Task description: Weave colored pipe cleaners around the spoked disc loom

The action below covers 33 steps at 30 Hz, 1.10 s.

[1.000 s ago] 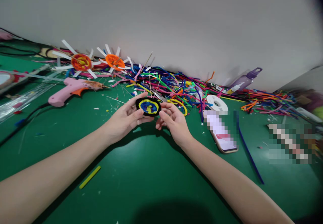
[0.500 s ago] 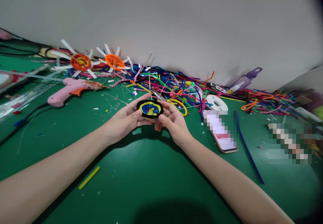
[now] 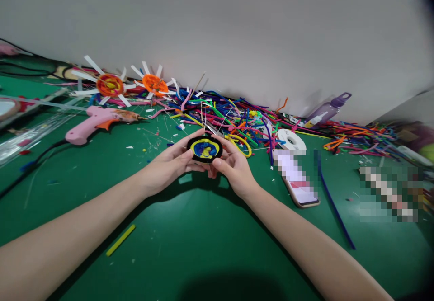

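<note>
A round pipe-cleaner disc [image 3: 205,149] with a black rim, a yellow ring and a blue-and-yellow middle is held between both hands above the green table. My left hand [image 3: 176,158] grips its left edge, thumb on the front and fingers behind. On the opposite edge, my right hand [image 3: 233,163] has its thumb at the lower right rim, its other fingers curled behind. Thin wires or threads stick out around the disc, and a thin stick rises behind its top. The disc's back is hidden.
A pink glue gun [image 3: 98,122] lies at left. Behind are two orange discs [image 3: 110,85] with white strips and a heap of pipe cleaners [image 3: 233,115]. A white spool [image 3: 290,141], a phone [image 3: 298,181] and a purple bottle [image 3: 327,110] are at right. A yellow stick [image 3: 121,240] lies in front.
The disc has shifted slightly right and tipped so that its face shows more fully. Both hands keep hold of it, and the fingers behind have moved a little.
</note>
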{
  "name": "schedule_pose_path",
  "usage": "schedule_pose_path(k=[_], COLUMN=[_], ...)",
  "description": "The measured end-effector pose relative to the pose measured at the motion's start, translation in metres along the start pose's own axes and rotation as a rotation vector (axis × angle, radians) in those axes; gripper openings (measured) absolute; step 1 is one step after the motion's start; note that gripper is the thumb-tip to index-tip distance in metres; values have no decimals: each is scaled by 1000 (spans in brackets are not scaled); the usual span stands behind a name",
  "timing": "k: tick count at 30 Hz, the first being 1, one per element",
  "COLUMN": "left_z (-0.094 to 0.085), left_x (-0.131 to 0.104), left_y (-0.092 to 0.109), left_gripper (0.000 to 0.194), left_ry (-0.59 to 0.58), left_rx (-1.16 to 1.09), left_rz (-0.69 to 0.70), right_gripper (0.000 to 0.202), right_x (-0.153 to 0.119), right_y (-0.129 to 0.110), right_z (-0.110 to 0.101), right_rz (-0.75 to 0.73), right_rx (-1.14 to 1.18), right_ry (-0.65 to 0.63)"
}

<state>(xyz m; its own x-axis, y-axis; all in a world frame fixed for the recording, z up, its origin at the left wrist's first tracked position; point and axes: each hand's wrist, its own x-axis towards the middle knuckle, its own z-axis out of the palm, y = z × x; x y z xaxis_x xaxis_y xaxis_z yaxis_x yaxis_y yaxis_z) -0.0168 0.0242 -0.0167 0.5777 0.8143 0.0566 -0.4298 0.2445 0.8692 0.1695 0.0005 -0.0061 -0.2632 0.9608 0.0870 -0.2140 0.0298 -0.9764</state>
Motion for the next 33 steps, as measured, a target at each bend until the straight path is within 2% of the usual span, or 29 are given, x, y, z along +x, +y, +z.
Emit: schedule_pose_path(k=[6, 12, 16, 24, 33], left_z=[-1, 1, 3, 5, 0], left_x=[-1, -2, -2, -2, 0], left_y=[0, 1, 3, 8, 0], left_gripper=[58, 62, 61, 59, 55], left_ry=[8, 10, 2, 16, 41], left_rx=[23, 78, 43, 4, 22], left_rz=[-6, 49, 76, 21, 8], right_gripper=[64, 65, 62, 64, 61], right_x=[1, 0, -1, -2, 1], right_y=[2, 2, 4, 6, 11], right_z=[-2, -4, -3, -5, -7], right_rz=[10, 28, 33, 57, 11], right_rx=[10, 14, 36, 57, 66], right_ry=[-24, -94, -98, -117, -118])
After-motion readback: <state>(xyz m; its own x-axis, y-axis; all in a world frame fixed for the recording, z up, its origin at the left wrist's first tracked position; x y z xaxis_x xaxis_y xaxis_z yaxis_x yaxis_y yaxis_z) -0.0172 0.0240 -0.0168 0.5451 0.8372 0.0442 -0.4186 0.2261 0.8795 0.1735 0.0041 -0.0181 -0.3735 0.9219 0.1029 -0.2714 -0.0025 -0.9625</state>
